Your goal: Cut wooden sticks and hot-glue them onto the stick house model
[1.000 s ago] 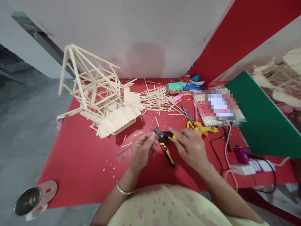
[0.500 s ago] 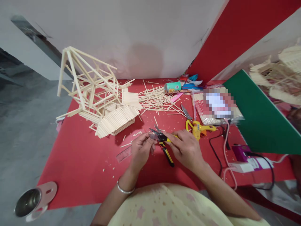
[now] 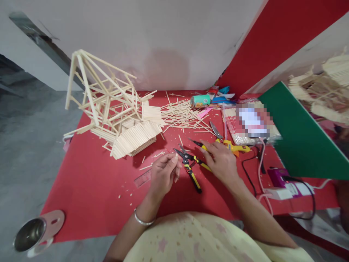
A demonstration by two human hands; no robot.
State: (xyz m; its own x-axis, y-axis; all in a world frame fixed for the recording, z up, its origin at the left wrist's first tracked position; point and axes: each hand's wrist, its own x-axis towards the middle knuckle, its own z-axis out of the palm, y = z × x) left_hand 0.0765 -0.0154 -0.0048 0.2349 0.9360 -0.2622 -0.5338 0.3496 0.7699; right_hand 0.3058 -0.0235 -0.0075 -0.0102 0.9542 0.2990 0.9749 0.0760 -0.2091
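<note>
Because the snips [image 3: 186, 157] lie on the counter [image 3: 103, 203] with their blades spread, they form a sharp obstacle between two busy hands. Just left of the snips, the left grip [image 3: 165, 169] pinches a small pale stick piece [image 3: 176, 155] between thumb and fingers, its end near the open blades. So short a piece leaves little to hold, so it could twist free and drop among the loose offcuts [image 3: 145, 167] to the left of the snips, where it would be hard to pick out. Right of the snips, the right grip [image 3: 222, 160] is closed round a slim yellow-and-black cutter [image 3: 198, 143], apparently a craft knife, whose dark tip points leftward just beyond the snips. Pushed too hard at the piece, that tip could skid off the wood and into the left grip, as nothing visible backs the piece up. The right grip also sits close to one handle of the snips, so a low sweep might knock it and swing the blades toward the left grip. Farther right of the snips lies a glue gun [image 3: 240, 148]; whether it is hot I cannot tell, but a careless wrist might brush it, since it rests just beside the right grip.
</note>
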